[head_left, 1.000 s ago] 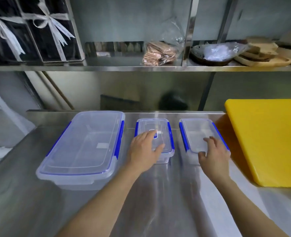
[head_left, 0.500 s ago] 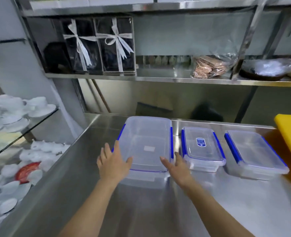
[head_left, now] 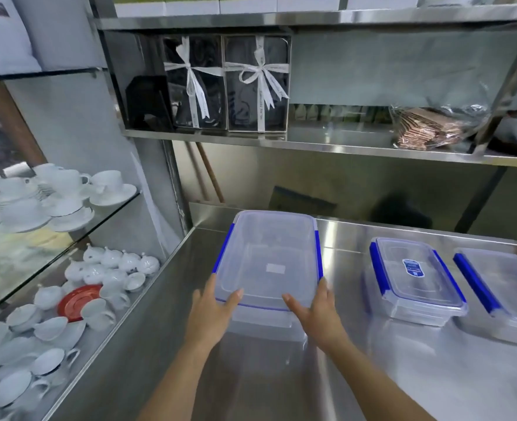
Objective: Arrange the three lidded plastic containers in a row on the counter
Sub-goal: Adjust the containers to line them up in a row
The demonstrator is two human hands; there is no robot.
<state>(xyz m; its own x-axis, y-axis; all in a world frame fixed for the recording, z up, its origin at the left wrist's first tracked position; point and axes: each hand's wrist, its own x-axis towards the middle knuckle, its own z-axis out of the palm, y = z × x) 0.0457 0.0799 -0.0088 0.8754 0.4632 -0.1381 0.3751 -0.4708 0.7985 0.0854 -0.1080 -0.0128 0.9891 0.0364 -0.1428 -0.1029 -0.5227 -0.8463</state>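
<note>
Large lidded container (head_left: pixel 270 262) sits straight ahead of me on the steel counter (head_left: pixel 336 375), its long axis running away from me toward the counter's back edge, its short near end facing my hands. My left hand (head_left: pixel 211 317) is on the near left corner, fingers spread along the side and thumb lying over the lid edge; my right hand (head_left: pixel 318 311) mirrors it on the near right corner. Both are part open and wrapped on the corners, touching the plastic; whether they grip firmly or only rest there I cannot tell. Neither hand is nearer than the other.

To my right, apart from it, stands the medium container with the blue label (head_left: pixel 415 281), and beyond that the third container (head_left: pixel 503 290), partly cut off by the frame's edge. Their long axes also point toward the back edge but look slightly skewed, fanning rightward.

I judge the row is nearly made; what remains is squaring this big one so its near end lines up with the other two. Open counter lies in front and to its left up to the counter's left edge, with a clear strip between it and the medium container.
</note>
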